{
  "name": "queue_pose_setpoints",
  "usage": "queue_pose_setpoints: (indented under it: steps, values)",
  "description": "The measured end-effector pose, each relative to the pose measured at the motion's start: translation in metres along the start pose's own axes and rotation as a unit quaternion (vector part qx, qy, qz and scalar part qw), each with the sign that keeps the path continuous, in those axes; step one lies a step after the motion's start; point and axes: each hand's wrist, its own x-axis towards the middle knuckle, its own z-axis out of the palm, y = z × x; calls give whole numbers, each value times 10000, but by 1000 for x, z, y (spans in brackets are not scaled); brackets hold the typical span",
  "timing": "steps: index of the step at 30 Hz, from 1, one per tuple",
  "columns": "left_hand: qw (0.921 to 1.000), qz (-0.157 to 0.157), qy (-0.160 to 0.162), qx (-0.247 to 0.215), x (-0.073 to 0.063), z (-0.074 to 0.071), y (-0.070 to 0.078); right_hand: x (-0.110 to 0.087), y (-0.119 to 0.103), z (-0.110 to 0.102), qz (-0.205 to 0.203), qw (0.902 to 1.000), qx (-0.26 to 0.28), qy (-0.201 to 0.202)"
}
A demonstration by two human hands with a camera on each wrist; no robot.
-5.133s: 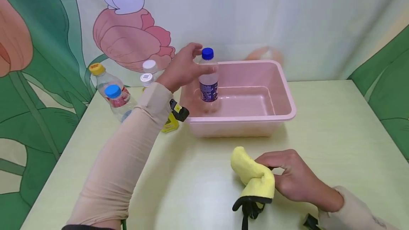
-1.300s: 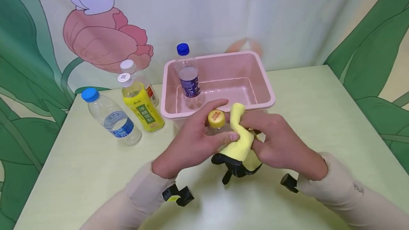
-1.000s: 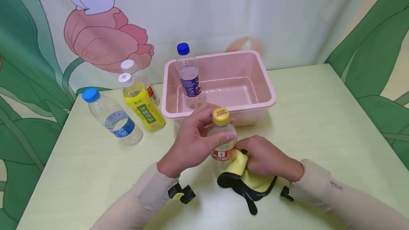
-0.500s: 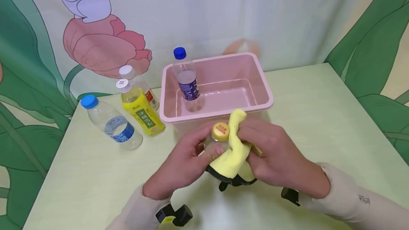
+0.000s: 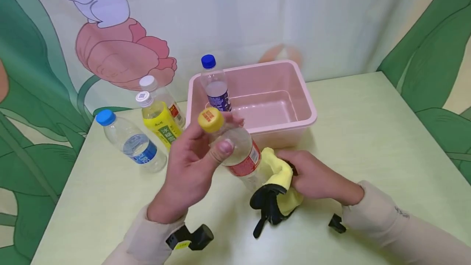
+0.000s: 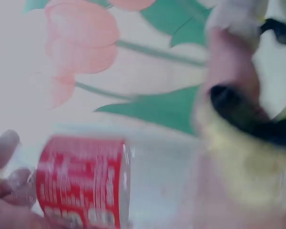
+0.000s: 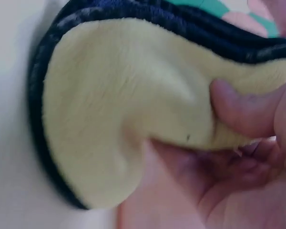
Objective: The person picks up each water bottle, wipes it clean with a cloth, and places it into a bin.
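My left hand (image 5: 184, 167) holds a clear plastic bottle (image 5: 244, 165) with a yellow cap and red label, tilted so the cap points up and left. In the left wrist view the red label (image 6: 81, 179) shows sharply while the rest is blurred. A yellow cloth with black edging (image 5: 281, 171) is gripped in my right hand (image 5: 312, 175), at the lower end of the bottle. The right wrist view shows the thumb and fingers pinching the folded cloth (image 7: 105, 90). Whether the cloth touches the bottle's base is hard to tell.
Behind the hands stands a pink plastic basin (image 5: 283, 132) with a blue-capped bottle (image 5: 214, 87) upright inside. To the left on the table are a light-blue-capped bottle (image 5: 137, 146), a yellow-labelled bottle (image 5: 160, 122) and a white-capped clear bottle (image 5: 171, 101).
My left hand has left the blue-capped bottle in the basin and taken the yellow-capped bottle. Lately that bottle has tipped and shifted left; the cloth has gone from its upper part to its lower end.
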Motion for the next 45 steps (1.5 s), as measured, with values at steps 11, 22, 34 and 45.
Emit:
queue_pose_setpoints:
  steps: [11,22,34,45]
  values:
    - [9948,977,112,247,71,-15,43,-9,4,-10,-367,9987,18,-350]
    - [9938,-477,391,922,133,-11,-6,-13,6,-13,-514,9981,119,-318]
    - [9702,-1726,-118,1698,153,-15,-76,-12,10,-13,-553,9975,74,-439]
    - [9508,-2000,-480,2315,158,-9,-89,-12,13,-15,-378,9977,216,-520]
